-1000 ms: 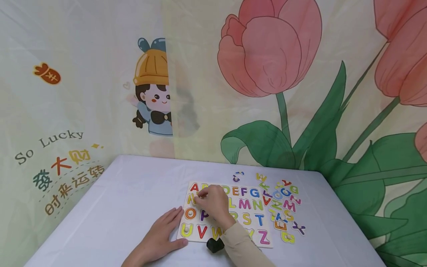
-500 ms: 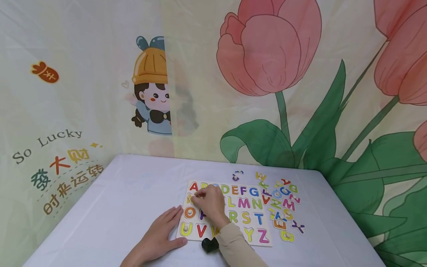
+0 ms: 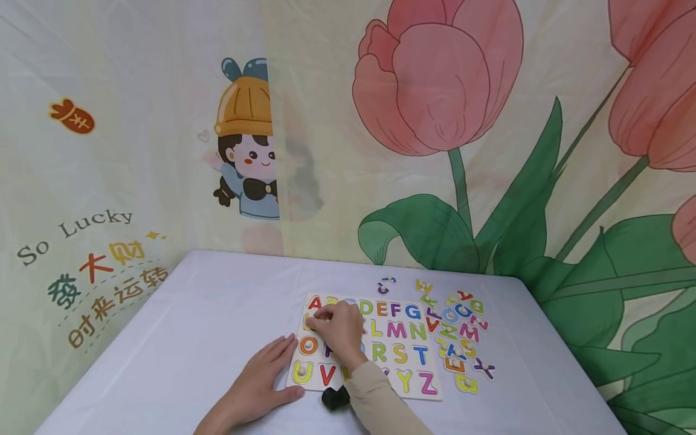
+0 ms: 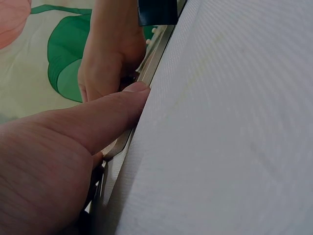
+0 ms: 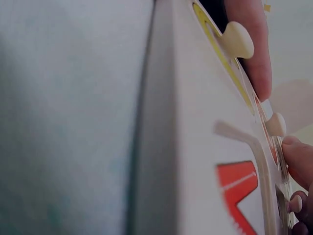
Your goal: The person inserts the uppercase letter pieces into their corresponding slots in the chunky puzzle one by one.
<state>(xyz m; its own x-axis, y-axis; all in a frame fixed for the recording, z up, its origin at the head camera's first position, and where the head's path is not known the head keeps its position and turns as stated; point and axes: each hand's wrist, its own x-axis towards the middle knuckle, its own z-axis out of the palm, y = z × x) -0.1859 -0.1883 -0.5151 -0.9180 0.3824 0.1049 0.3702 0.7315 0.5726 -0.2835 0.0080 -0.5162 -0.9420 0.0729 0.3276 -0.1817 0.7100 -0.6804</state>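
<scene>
My right hand [image 3: 339, 329] reaches over the white alphabet puzzle board [image 3: 364, 396]. Its thumb and fingertips pinch a small yellow letter piece [image 3: 309, 322] at the left end of the second row, mostly hidden by the fingers. Flat along the board's left edge lies my left hand [image 3: 263, 380], fingers straight, thumb at the front corner. The left wrist view shows its thumb [image 4: 115, 115] against the board's side. Knobbed pieces sit in the board: an orange O [image 3: 308, 345] and a yellow U [image 3: 302, 372]. In the right wrist view, the U's knob [image 5: 238, 40] stands up near a left finger.
Loose coloured letters lie right of the board, among them an orange E [image 3: 454, 364], a purple X [image 3: 484, 368] and a pink M [image 3: 469, 331]. More lie behind it, including a yellow W [image 3: 423, 286]. A black device [image 3: 335, 398] sits under the right wrist.
My right hand has shifted slightly left with the yellow piece, covering more of the second row's first slot. The left hand stays on the board's edge.
</scene>
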